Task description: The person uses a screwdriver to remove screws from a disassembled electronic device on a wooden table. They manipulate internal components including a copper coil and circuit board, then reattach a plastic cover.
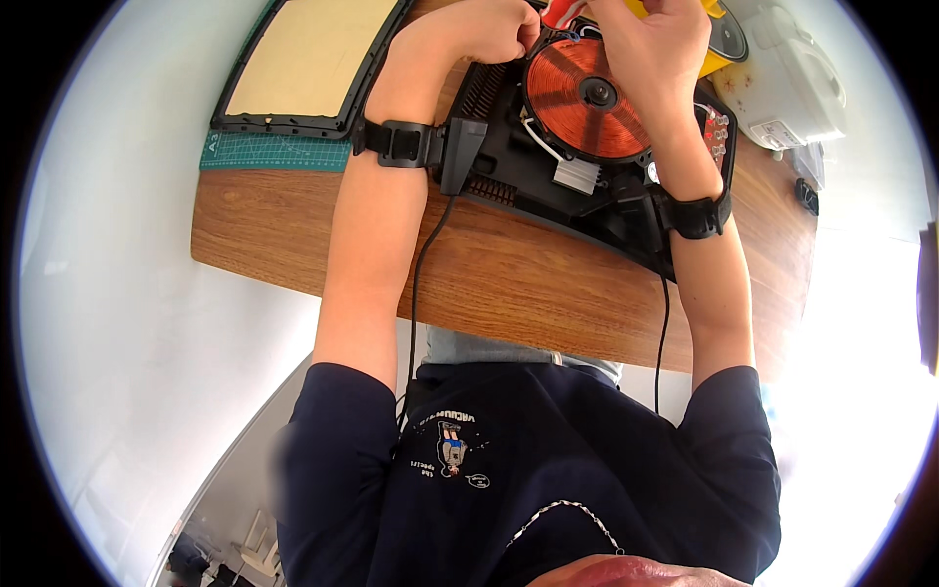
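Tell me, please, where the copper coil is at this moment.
In the head view, the copper coil is near the top, right of centre, within the open black housing; the right hand partly covers its right side.

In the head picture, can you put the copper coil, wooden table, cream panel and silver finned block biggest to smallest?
Wooden table
Cream panel
Copper coil, partly behind the right hand
Silver finned block
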{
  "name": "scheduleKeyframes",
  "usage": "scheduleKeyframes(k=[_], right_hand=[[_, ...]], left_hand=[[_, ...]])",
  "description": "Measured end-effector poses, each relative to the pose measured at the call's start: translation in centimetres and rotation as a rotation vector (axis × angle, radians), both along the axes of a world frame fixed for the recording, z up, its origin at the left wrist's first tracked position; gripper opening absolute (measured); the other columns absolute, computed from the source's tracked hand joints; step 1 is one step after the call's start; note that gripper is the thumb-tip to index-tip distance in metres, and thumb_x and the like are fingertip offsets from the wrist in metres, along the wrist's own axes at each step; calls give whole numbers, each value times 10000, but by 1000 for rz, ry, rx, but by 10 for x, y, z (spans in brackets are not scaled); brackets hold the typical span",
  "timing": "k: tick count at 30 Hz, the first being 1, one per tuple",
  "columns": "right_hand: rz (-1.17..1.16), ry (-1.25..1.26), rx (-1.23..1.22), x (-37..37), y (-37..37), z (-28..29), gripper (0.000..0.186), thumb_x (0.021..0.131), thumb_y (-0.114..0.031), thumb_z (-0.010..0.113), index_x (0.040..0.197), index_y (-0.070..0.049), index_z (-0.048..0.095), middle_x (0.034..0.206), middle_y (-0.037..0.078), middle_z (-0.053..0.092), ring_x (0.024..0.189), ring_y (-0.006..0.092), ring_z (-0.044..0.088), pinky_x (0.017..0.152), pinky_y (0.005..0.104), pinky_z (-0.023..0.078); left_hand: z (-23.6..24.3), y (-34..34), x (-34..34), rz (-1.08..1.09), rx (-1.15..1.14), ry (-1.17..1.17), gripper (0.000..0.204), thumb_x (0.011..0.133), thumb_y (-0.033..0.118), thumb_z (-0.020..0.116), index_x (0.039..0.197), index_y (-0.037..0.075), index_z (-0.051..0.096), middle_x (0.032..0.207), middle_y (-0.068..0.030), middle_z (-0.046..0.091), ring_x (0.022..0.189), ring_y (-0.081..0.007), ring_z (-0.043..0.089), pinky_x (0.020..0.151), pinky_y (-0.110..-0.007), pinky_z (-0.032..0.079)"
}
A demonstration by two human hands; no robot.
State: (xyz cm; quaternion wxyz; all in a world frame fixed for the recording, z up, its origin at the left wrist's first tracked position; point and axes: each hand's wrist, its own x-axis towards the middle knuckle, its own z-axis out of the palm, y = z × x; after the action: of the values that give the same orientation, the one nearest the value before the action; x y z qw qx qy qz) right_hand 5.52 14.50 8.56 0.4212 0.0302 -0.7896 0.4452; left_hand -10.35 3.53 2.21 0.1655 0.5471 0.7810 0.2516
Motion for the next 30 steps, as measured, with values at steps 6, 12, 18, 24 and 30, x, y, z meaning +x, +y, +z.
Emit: scheduleKeyframes(k=[6,12,18,24,30], right_hand=[[89,96,-82,-9,10,-12,348,967,6,658,1309,17,595,1050,28,648,896,73,609,787,238,514],[-39,15,78,-1,4,-4,333,983,-6,660,1309,19,595,1032,13,639,868,60,579,760,217,491],[70,120,-50,-9,11,-14,320,1005,-16,638,1319,23,593,1051,21,648,859,54,572,748,212,485],[106,220,-98,-3,16,-9,333,1020,-50,631,1338,33,579,1086,47,671,906,76,604,788,218,501],[-2,292,-62,-4,35,-3,367,1012,-64,642,1360,34,574,1134,85,695,981,104,623,861,243,507]], left_hand=[[3,2,2,16,-41,11,231,764,37,621,975,6,708,953,-256,725,938,-416,682,837,-470,535],[-2,2,0,27,-44,14,237,764,31,614,980,7,708,958,-256,723,947,-417,682,835,-470,533],[13,-5,7,1,-26,-15,214,782,27,620,977,9,707,936,-246,717,920,-408,679,822,-468,531],[8,2,4,-11,-39,9,171,801,42,666,957,1,722,929,-231,724,903,-371,693,798,-450,542],[32,-3,20,19,-76,81,148,788,82,696,892,-9,751,901,-222,736,871,-372,707,789,-453,562]])
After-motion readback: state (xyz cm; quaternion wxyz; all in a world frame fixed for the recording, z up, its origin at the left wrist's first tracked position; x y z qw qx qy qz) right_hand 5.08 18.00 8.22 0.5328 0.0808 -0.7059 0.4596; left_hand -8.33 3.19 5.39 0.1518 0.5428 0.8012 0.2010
